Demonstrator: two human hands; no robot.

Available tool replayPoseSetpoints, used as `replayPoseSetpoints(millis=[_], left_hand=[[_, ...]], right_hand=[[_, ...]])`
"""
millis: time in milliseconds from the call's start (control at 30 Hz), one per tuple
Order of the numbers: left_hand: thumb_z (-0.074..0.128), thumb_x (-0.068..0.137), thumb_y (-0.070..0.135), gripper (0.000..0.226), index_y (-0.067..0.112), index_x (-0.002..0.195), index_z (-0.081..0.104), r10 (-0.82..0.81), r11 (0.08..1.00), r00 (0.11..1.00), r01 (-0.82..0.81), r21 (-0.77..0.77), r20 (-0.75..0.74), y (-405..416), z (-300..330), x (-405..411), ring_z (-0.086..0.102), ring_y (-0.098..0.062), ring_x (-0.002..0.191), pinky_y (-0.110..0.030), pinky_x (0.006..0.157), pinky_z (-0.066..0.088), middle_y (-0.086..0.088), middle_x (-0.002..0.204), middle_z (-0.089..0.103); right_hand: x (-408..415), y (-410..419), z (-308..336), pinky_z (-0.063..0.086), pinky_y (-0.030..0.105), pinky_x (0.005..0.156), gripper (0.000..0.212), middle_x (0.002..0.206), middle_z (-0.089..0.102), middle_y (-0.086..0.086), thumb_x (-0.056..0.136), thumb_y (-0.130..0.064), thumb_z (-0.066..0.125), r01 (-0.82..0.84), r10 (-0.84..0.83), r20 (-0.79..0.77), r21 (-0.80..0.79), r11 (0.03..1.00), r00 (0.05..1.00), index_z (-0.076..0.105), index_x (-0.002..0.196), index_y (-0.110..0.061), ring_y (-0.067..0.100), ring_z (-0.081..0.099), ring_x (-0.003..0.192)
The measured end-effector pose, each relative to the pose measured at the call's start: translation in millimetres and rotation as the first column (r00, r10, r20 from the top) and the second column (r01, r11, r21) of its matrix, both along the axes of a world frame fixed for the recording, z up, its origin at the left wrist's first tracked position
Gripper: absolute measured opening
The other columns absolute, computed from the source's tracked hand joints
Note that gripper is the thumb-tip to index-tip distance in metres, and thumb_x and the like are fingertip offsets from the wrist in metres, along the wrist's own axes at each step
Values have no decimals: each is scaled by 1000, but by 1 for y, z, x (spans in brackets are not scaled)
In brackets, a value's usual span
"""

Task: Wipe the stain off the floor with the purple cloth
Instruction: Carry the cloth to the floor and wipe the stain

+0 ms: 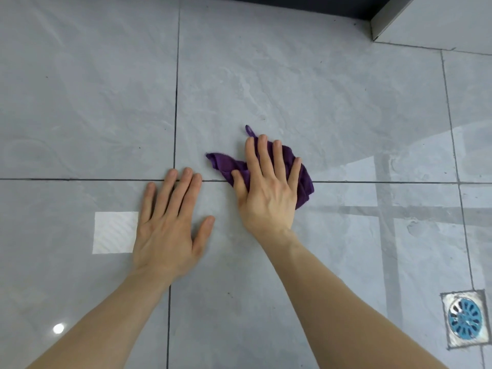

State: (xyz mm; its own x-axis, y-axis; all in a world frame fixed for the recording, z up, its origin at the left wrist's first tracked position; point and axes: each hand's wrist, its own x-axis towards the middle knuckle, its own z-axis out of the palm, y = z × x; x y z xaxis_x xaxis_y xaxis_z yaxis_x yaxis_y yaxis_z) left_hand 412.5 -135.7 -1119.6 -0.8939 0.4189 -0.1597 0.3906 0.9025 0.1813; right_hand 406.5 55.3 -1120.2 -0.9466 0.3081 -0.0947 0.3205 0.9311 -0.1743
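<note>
A crumpled purple cloth [226, 163] lies on the grey tiled floor [319, 102], across a dark grout line. My right hand [269, 187] presses flat on top of it, fingers spread, and hides most of the cloth; a small hanging loop sticks out past the fingertips. My left hand [173, 222] rests flat on the bare tile just left of the cloth, fingers apart, holding nothing. A faint brownish smudge [263, 118] shows on the tile a little beyond the cloth. Any stain under the cloth is hidden.
A square metal floor drain with a blue grate [464, 319] sits at the lower right. A dark baseboard [292, 6] runs along the top, and a pale cabinet corner [383, 25] stands at the upper right. Bright window reflections lie on the glossy tiles.
</note>
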Motion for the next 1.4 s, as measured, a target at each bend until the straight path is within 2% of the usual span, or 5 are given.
replayPoseSetpoints(millis=[300, 533, 733, 933, 1400], left_hand=[[28, 99, 31, 64, 17, 161, 20, 6, 998, 1000, -5, 55, -22, 0, -2, 0, 12, -20, 159, -50, 128, 12, 1, 170, 18], [28, 100, 36, 66, 18, 161, 16, 9, 999, 1000, -8, 40, -10, -2, -4, 0, 6, -17, 159, -48, 129, 7, 2, 171, 14], [31, 98, 40, 68, 18, 161, 17, 24, 999, 1000, -24, 41, -1, 0, -3, 1, 8, -17, 159, -49, 129, 9, 1, 171, 17], [29, 99, 42, 69, 18, 161, 15, 27, 999, 1000, -27, 27, 7, 1, -2, 1, 7, -19, 159, -50, 129, 9, 1, 171, 15], [31, 99, 36, 66, 18, 161, 19, 34, 996, 999, -34, 83, 12, 1, 1, -1, 10, -17, 159, -49, 128, 11, 2, 170, 18]], right_hand=[[134, -71, 8, 18, 61, 121, 62, 167, 26, -3, 99, -50, 48, -108, 113, 57, -83, 991, 992, 34, 155, -28, 23, 15, 156], [205, -106, 2, 33, 61, 111, 69, 159, 41, -7, 83, -58, 64, -232, 232, 7, -44, 972, 973, 48, 147, -35, 22, 40, 147], [197, -7, 7, 20, 65, 119, 63, 162, 36, -1, 96, -55, 45, 102, -102, 30, -11, 995, 994, 41, 152, -26, 25, 30, 152], [88, 51, 0, 10, 64, 122, 65, 167, 25, -4, 101, -56, 33, 388, -388, -1, -4, 922, 922, 22, 158, -27, 24, 16, 156], [112, -30, 11, 15, 60, 122, 64, 168, 22, -6, 101, -59, 40, -109, 114, 28, -127, 986, 993, 28, 156, -29, 22, 13, 157]])
